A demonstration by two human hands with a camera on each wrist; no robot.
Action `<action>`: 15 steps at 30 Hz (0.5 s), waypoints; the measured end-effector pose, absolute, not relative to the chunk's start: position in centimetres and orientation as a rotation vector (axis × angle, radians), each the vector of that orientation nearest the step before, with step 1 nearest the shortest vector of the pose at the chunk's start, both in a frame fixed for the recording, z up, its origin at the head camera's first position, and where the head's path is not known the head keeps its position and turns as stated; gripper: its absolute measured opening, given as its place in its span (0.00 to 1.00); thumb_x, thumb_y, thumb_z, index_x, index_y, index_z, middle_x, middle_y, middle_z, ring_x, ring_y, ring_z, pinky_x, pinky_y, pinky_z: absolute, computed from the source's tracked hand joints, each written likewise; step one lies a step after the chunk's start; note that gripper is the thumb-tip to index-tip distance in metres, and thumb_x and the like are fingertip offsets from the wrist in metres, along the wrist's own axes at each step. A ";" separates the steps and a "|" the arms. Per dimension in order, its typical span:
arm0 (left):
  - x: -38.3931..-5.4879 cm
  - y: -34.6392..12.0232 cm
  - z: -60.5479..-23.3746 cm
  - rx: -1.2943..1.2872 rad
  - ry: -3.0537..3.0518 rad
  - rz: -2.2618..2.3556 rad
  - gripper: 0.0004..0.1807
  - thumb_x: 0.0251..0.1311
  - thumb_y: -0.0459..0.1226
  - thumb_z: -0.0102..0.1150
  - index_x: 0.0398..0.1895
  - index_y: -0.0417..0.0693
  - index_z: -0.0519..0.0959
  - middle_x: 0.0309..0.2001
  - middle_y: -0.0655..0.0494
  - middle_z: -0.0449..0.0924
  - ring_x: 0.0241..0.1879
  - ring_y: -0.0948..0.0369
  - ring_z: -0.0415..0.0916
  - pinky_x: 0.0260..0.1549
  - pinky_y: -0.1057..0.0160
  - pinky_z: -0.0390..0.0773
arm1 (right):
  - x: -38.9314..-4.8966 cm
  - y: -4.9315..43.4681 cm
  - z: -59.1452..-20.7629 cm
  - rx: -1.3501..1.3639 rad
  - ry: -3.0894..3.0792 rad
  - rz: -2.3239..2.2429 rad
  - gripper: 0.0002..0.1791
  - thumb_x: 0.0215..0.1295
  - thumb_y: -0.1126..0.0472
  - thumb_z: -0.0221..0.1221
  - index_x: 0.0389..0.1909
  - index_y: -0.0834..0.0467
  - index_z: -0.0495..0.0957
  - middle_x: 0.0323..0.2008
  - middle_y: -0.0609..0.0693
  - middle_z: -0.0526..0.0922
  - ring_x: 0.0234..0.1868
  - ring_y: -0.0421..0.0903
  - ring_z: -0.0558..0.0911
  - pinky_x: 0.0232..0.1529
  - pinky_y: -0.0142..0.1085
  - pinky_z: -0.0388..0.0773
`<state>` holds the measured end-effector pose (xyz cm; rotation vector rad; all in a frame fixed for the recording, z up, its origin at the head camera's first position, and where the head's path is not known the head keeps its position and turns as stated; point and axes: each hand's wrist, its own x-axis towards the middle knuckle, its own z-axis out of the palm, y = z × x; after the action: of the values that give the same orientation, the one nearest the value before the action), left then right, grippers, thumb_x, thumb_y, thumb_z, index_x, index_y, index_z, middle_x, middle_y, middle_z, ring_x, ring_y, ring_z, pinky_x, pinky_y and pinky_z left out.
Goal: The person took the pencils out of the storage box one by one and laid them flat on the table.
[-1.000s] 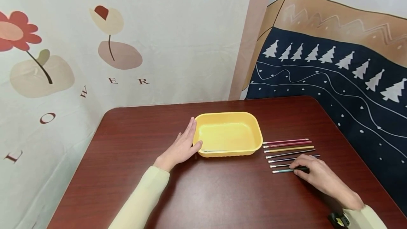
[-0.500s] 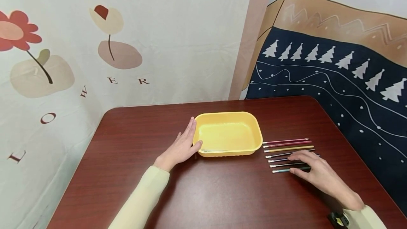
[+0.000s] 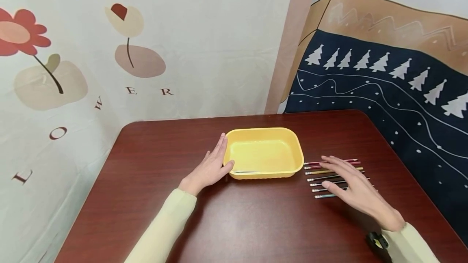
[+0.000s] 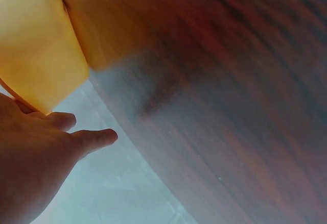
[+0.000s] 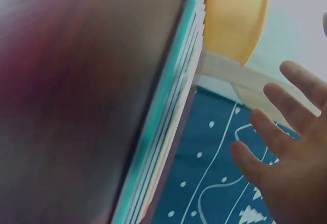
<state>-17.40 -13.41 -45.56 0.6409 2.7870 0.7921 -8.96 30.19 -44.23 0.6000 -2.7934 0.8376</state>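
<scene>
A yellow rectangular plastic basin (image 3: 265, 153) stands on the table. My left hand (image 3: 206, 172) rests against its left wall with straight fingers, the thumb over the near left corner. Along the basin's near inner wall lies a thin pale stick (image 3: 250, 171). To the right is a row of several pencils, their eraser ends facing left: dark red ones at the back, a yellow pencil (image 3: 313, 172), dark ones, and a teal pencil (image 3: 321, 196) nearest me. Over this row hovers my right hand (image 3: 360, 190), fingers spread and holding nothing, partly hiding the pencils. The right wrist view shows the teal pencil (image 5: 166, 89) edge-on.
The dark red-brown wooden table (image 3: 256, 222) has rounded far corners. Behind it hangs a pale flower-print cloth (image 3: 219, 52), with a navy tree-print cloth (image 3: 351, 84) at the right. A dark watch-like device (image 3: 377, 240) is on the right wrist.
My right hand has lifted off the nearest pencils and moved back over the row, its fingers spreading. The left hand stays at the basin. The head view has shifted slightly.
</scene>
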 end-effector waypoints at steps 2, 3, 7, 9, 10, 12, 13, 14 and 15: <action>-17.5 -13.4 -45.6 0.638 2.783 0.794 0.47 0.78 0.54 0.45 0.84 0.45 0.32 0.84 0.55 0.22 0.81 0.53 0.44 0.73 0.33 0.47 | -9.4 29.6 -44.1 0.625 -2.773 0.845 0.29 0.64 0.53 0.71 0.67 0.51 0.79 0.72 0.49 0.73 0.74 0.61 0.66 0.64 0.65 0.65; -17.5 -13.4 -45.5 0.635 2.782 0.794 0.47 0.78 0.54 0.44 0.84 0.46 0.31 0.84 0.56 0.21 0.81 0.52 0.44 0.73 0.33 0.47 | -9.7 29.3 -44.0 0.642 -2.767 0.847 0.29 0.65 0.54 0.70 0.67 0.51 0.78 0.72 0.50 0.73 0.74 0.60 0.66 0.64 0.65 0.65; -17.5 -13.3 -45.5 0.638 2.780 0.787 0.47 0.78 0.54 0.44 0.84 0.45 0.30 0.83 0.57 0.20 0.81 0.52 0.44 0.73 0.32 0.47 | -10.6 27.8 -43.5 0.671 -2.767 0.889 0.30 0.66 0.52 0.69 0.69 0.50 0.77 0.73 0.50 0.72 0.75 0.58 0.64 0.63 0.70 0.64; -17.5 -13.3 -45.5 0.642 2.782 0.783 0.48 0.78 0.54 0.43 0.84 0.45 0.30 0.83 0.57 0.20 0.81 0.52 0.43 0.73 0.32 0.48 | -11.0 26.9 -43.3 0.690 -2.763 0.914 0.31 0.67 0.52 0.69 0.69 0.52 0.77 0.73 0.50 0.72 0.75 0.57 0.65 0.64 0.70 0.63; -17.5 -13.3 -45.5 0.645 2.783 0.782 0.48 0.78 0.54 0.43 0.84 0.45 0.30 0.83 0.56 0.19 0.81 0.52 0.43 0.73 0.32 0.48 | -11.2 26.4 -43.2 0.693 -2.763 0.926 0.31 0.67 0.51 0.69 0.69 0.52 0.77 0.73 0.50 0.72 0.75 0.57 0.65 0.64 0.69 0.63; -17.5 -13.2 -45.4 0.645 2.785 0.780 0.47 0.78 0.54 0.43 0.84 0.45 0.30 0.83 0.55 0.20 0.81 0.52 0.43 0.73 0.32 0.48 | -11.7 25.5 -43.0 0.706 -2.761 0.931 0.31 0.68 0.50 0.69 0.69 0.53 0.77 0.72 0.50 0.72 0.74 0.56 0.66 0.66 0.68 0.63; -17.5 -13.2 -45.4 0.643 2.785 0.782 0.47 0.78 0.54 0.44 0.84 0.45 0.30 0.83 0.55 0.20 0.81 0.52 0.44 0.73 0.32 0.48 | -11.9 25.1 -42.9 0.716 -2.759 0.933 0.30 0.68 0.49 0.68 0.69 0.53 0.77 0.72 0.50 0.72 0.74 0.55 0.66 0.66 0.67 0.62; -17.5 -13.2 -45.4 0.643 2.788 0.781 0.47 0.77 0.54 0.44 0.84 0.45 0.30 0.84 0.54 0.21 0.81 0.51 0.44 0.73 0.32 0.48 | -12.2 24.6 -42.8 0.730 -2.752 0.932 0.30 0.68 0.49 0.68 0.69 0.53 0.77 0.72 0.50 0.72 0.74 0.55 0.66 0.67 0.66 0.62; -17.5 -13.2 -45.4 0.642 2.790 0.782 0.47 0.77 0.54 0.44 0.84 0.44 0.31 0.84 0.53 0.22 0.81 0.51 0.45 0.73 0.32 0.48 | -12.5 24.2 -42.7 0.742 -2.748 0.931 0.30 0.68 0.49 0.68 0.69 0.53 0.77 0.72 0.50 0.72 0.74 0.55 0.67 0.68 0.65 0.62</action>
<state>-17.45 -13.23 -45.44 0.6422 2.7902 0.7817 -12.47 24.18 -42.68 0.7418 -2.7484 0.9306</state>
